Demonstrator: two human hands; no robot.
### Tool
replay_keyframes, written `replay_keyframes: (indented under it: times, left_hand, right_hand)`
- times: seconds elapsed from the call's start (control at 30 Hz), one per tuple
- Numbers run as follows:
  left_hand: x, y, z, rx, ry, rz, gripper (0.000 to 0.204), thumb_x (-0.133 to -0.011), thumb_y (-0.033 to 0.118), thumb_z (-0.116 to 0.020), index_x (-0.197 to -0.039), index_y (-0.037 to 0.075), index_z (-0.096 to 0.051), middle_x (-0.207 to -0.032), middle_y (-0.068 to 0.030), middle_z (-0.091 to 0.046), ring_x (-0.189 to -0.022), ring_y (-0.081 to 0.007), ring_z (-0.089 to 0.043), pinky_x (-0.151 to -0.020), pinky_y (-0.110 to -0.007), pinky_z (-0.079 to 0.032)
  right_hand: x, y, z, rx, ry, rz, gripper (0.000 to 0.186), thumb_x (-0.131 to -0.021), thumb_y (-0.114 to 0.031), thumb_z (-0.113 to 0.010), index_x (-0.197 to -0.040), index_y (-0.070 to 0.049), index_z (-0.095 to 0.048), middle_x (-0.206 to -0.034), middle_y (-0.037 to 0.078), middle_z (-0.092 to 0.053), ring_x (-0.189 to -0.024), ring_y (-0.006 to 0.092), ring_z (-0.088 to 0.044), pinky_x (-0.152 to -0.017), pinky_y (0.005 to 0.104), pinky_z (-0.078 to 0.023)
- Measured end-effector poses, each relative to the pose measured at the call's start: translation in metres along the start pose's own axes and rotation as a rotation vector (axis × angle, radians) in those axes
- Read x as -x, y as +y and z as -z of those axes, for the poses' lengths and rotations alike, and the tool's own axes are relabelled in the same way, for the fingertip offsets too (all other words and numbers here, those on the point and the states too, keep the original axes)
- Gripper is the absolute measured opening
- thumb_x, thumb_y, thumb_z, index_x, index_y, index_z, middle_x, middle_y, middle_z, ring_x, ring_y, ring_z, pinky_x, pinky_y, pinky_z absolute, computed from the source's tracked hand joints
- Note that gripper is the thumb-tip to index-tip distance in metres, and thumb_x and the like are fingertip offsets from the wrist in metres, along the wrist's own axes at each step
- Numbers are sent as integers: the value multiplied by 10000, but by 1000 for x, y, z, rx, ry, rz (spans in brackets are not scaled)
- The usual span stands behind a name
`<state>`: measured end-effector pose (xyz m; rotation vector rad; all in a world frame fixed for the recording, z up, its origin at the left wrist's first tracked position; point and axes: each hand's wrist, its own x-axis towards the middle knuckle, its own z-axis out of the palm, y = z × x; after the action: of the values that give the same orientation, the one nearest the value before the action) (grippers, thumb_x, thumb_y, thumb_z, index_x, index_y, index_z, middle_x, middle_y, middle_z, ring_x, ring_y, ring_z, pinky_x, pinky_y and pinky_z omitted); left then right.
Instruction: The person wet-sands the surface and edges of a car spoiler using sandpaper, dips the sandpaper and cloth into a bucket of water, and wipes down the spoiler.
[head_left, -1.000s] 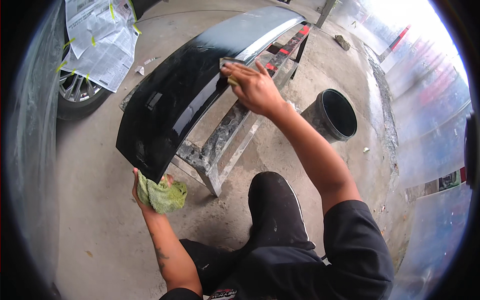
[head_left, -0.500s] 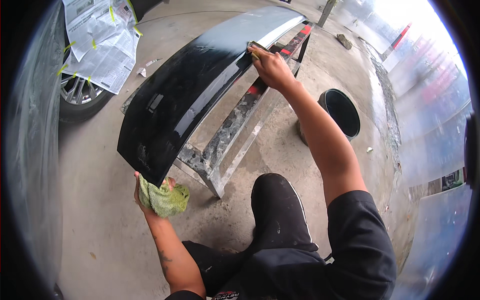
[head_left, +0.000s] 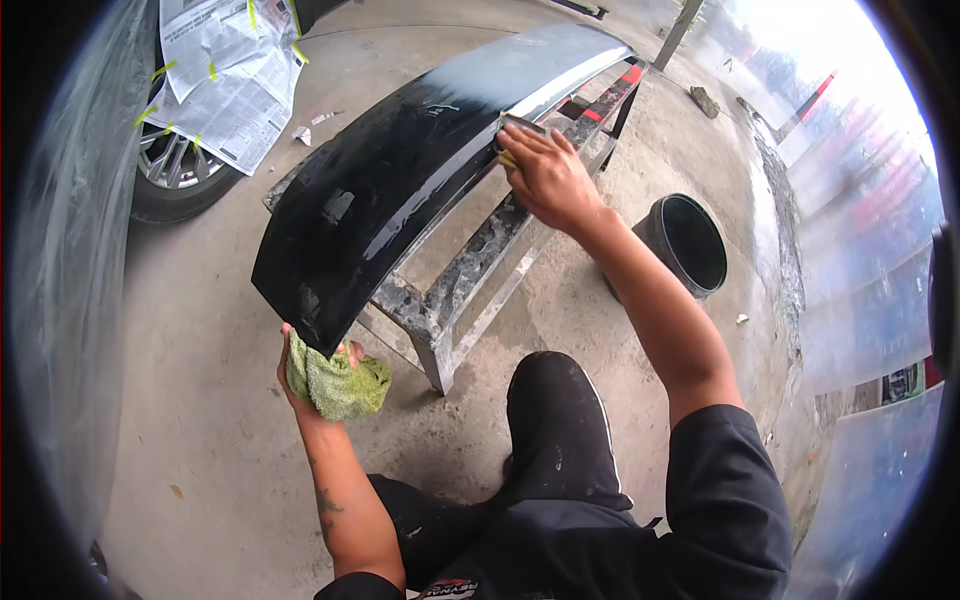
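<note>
A long, curved car body panel [head_left: 350, 190], glossy black with a pale grey far end, lies on a paint-stained metal stand [head_left: 470, 245]. At its right edge, about midway along, my right hand [head_left: 552, 178] is closed round a flat dark sanding block [head_left: 520, 124] with yellowish edges, pressed against the panel. The block's underside is hidden. My left hand [head_left: 290, 375] grips a damp-looking green cloth [head_left: 340, 382] at the panel's near corner. Fingertips show on both sides of that corner, with the cloth bunched below it.
A black bucket [head_left: 684, 245] stands on the concrete floor right of the stand. At the upper left, taped newspaper [head_left: 225, 85] hangs over a car wheel [head_left: 180, 175]. Plastic sheeting [head_left: 65, 300] hangs along the left side. A stone-like lump [head_left: 704, 101] lies farther off.
My right hand has slid the block nearer along the panel's right edge. My left hand stays at the near corner with the cloth. The whole view has shifted slightly.
</note>
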<state>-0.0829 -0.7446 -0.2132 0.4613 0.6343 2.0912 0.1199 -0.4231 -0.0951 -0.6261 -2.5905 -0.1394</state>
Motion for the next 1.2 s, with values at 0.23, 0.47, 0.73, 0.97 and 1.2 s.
replay_keyframes:
  times: [0.23,0.47,0.73,0.97,1.2]
  left_hand:
    - [6,1,3,-23,43,-28,593,-1086,493,-272,-950,74,-669,-785,-102,-656,-584,-290,-545,-702,-481,-462]
    - [2,-6,-3,53,42,-67,518,-1074,486,-353,-1093,64,-653,-751,-123,-665,-574,-287,-555,-671,-454,-469]
    - [1,-3,-6,77,39,1,578,-1079,511,-300,-985,88,-683,-787,-94,-668,-576,-283,-558,-683,-464,-467]
    - [2,0,3,94,51,11,533,-1067,512,-353,-1072,78,-662,-776,-109,-674,-569,-291,-575,-674,-438,-451]
    - [-1,1,-5,168,100,81,495,-1059,501,-392,-1096,95,-672,-802,-121,-705,-574,-301,-586,-661,-445,-463]
  right_hand:
    - [40,-88,13,-55,-42,277,623,-850,-283,-698,-1432,-129,-540,-1494,54,-535,-1411,228,-463,-1187,581,-289]
    - [15,-33,-2,36,59,5,519,-889,-229,-628,-1385,-86,-566,-1507,83,-518,-1396,244,-481,-1158,584,-321]
    - [2,-2,6,88,23,-59,505,-928,-227,-586,-1414,-98,-540,-1512,90,-513,-1416,271,-457,-1153,581,-330]
    - [29,-136,8,-248,-107,316,629,-867,-175,-619,-1482,-118,-498,-1588,79,-423,-1476,277,-379,-1209,568,-262]
    - [-11,-47,8,-43,-136,11,562,-1032,-353,-496,-1566,-225,-376,-1628,17,-360,-1516,196,-298,-1230,586,-166]
